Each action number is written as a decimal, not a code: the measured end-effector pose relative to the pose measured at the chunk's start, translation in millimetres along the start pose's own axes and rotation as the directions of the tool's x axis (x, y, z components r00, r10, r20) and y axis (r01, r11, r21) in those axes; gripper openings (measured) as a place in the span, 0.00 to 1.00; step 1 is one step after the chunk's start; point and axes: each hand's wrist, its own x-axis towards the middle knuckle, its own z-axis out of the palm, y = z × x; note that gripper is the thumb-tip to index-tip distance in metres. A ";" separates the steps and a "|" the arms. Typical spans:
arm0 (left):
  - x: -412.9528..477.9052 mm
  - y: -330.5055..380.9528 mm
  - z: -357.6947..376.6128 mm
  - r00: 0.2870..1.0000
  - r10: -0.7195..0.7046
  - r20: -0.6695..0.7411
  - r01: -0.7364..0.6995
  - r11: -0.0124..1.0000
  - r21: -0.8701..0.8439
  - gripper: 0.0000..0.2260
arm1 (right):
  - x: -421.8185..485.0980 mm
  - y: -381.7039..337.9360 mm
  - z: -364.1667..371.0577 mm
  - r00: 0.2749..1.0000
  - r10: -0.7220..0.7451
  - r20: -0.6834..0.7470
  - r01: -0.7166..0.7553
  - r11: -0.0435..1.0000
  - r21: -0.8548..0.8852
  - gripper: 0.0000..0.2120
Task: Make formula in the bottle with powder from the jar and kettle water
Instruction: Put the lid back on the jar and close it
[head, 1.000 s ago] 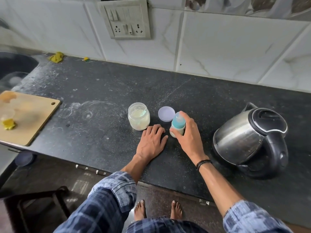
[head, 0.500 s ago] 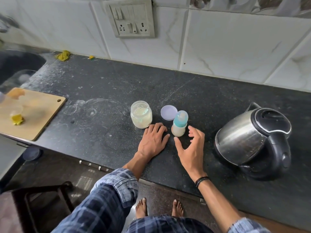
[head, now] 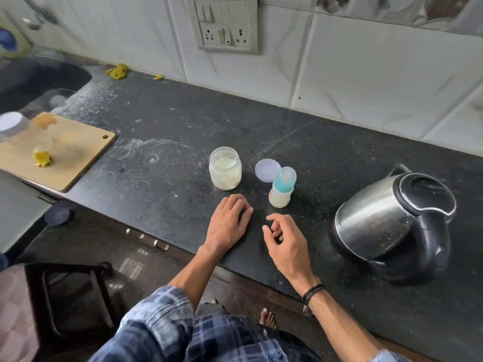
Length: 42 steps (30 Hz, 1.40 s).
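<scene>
On a dark speckled worktop (head: 326, 158) below a white tiled wall, seen from above by the person standing at it, a small baby bottle (head: 281, 192) stands upright; its teal top is on and pale, milky liquid shows inside. It sits between an open glass jar (head: 225, 169) of cream powder to its left and a steel kettle (head: 386, 218) with a black handle, well apart to its right; the jar's round lilac lid (head: 266, 169) lies flat just behind the bottle.

The left hand (head: 227, 223) rests palm down on the worktop just in front of the jar; its fingers lie close together, slightly bent, holding nothing. The right hand (head: 287, 239) is near the front edge of the worktop, its fingers loosely curled and empty. A second ago this hand was wrapped round the bottle; it then opened, and it has now drawn back towards the body, leaving the bottle standing on its own.

With the top on and the liquid looking mixed, the formula appears to be made; the task seems finished or very nearly so.

Far left, a wooden chopping board (head: 65, 152) carries a yellow scrap.
</scene>
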 end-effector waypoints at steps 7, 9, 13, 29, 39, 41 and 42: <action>7.0 -16.1 -27.3 0.983 -0.178 -0.042 0.173 0.980 -0.095 0.05 | 31.8 -28.0 34.6 0.988 0.108 0.110 -0.091 0.984 -0.152 0.15; 16.1 -25.7 -37.0 0.971 -0.237 -0.034 0.232 0.966 -0.114 0.05 | 51.6 -35.0 47.1 0.962 0.247 0.119 -0.215 0.949 -0.231 0.20; 24.3 -53.4 -56.5 0.963 -0.269 -0.024 0.264 0.956 -0.124 0.06 | 88.7 -41.6 69.1 0.868 0.473 0.154 -0.384 0.834 -0.396 0.26; 37.9 -110.7 -78.3 0.947 -0.310 0.079 0.320 0.912 -0.257 0.04 | 129.1 -44.3 92.7 0.760 0.643 0.090 -0.515 0.681 -0.521 0.16; 47.1 -100.4 -71.0 0.940 -0.267 0.211 0.338 0.806 -0.486 0.26 | 89.0 -57.1 81.6 0.766 0.602 0.224 -0.333 0.670 -0.664 0.10; 51.3 -94.2 -68.0 0.940 -0.266 0.213 0.339 0.803 -0.491 0.32 | 87.1 -58.9 78.9 0.774 0.581 0.253 -0.283 0.675 -0.681 0.09; 53.6 -91.2 -67.2 0.940 -0.266 0.213 0.338 0.802 -0.492 0.34 | 86.4 -58.6 78.2 0.792 0.552 0.262 -0.261 0.693 -0.672 0.12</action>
